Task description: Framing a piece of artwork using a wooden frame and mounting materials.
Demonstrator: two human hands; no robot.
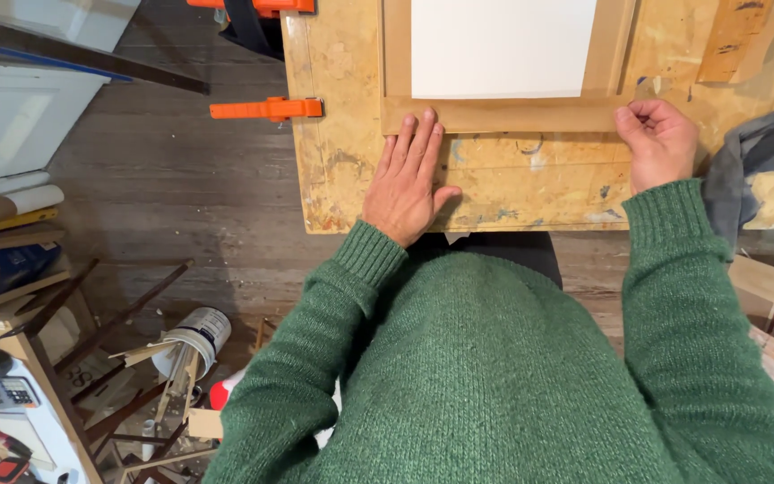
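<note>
Far to my left, two orange bar clamps [266,108] grip the edge of the chipboard workbench [342,170], which is stained with old glue and paint. My left hand [408,179] lies flat and open, fingers spread a little, palm on the bench and fingertips resting on the lower rail of a wooden frame [508,114]. That frame sits on the bench top straight ahead of me, around a white panel [502,47]. At the rail's right end, my right hand [658,142] is curled into a loose fist, thumb and fingers pinched at the corner; I cannot tell whether anything small is held inside them. A grey cloth [759,170] lies bunched just beyond that hand.

I judge I am steadying the rail with one hand while working its right corner with the other. The next move would call for keeping the left palm's pressure even so the frame does not slide, and careful, small fingertip work at that corner joint.
</note>
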